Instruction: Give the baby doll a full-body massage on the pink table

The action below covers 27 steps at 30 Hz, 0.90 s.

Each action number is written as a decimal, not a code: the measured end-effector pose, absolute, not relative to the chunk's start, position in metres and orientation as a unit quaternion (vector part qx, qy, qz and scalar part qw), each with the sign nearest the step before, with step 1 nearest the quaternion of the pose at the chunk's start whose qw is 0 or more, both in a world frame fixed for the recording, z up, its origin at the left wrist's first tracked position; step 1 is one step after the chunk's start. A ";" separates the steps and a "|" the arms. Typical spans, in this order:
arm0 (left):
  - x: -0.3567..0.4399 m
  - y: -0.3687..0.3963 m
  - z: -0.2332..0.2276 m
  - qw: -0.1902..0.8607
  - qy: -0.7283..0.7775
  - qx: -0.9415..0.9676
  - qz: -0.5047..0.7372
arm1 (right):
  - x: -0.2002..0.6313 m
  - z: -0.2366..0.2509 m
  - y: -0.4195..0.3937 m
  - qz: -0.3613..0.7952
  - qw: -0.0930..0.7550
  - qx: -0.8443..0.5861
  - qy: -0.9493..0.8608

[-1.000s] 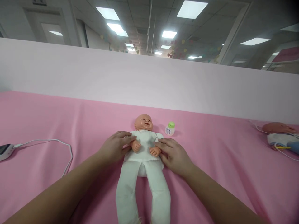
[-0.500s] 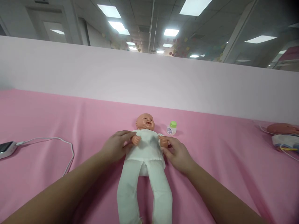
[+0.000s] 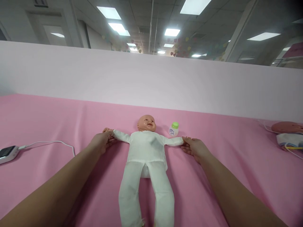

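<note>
Doll (image 3: 147, 149): face-up on pink sheet (image 3: 224, 138); arms out sideways;
Left hand (image 3: 100, 142): fingers pinching doll's arm near wrist;
Right hand (image 3: 197, 148): fingers pinching other arm's end;
Bottle (image 3: 173, 130): green-capped; beside doll's head;
Far left: white device (image 3: 8, 154); cable (image 3: 53, 142) attached;
Far right: probably second doll (image 3: 287, 127); cut by frame edge

1. Pink-covered tabletop (image 3: 224, 135) is spreading wide, creasing in places.
2. Plain white partition (image 3: 151, 80) is running across behind it.
3. Rectangular light panels (image 3: 172, 32) are glowing in a grey tiled ceiling (image 3: 137, 14).
4. Pale door (image 3: 53, 34) is standing upper left.
5. Small heart shapes (image 3: 174, 54) are showing above the partition.
</note>
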<state>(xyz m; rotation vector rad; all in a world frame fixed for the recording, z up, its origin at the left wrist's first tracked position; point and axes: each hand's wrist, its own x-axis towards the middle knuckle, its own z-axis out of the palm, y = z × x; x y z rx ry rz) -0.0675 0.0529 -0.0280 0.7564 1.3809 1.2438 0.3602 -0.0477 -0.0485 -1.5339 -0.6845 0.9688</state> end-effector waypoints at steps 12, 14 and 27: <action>-0.051 0.021 -0.012 0.401 0.535 0.544 0.508 | 0.317 -0.034 -0.064 0.242 0.611 -0.604 -0.452; -0.041 0.007 -0.007 0.276 0.541 0.646 0.462 | 0.300 -0.029 -0.073 0.178 0.568 -0.570 -0.566; -0.019 -0.017 -0.010 -0.060 0.320 0.921 0.212 | 0.267 -0.023 -0.089 0.019 0.296 -0.458 -0.838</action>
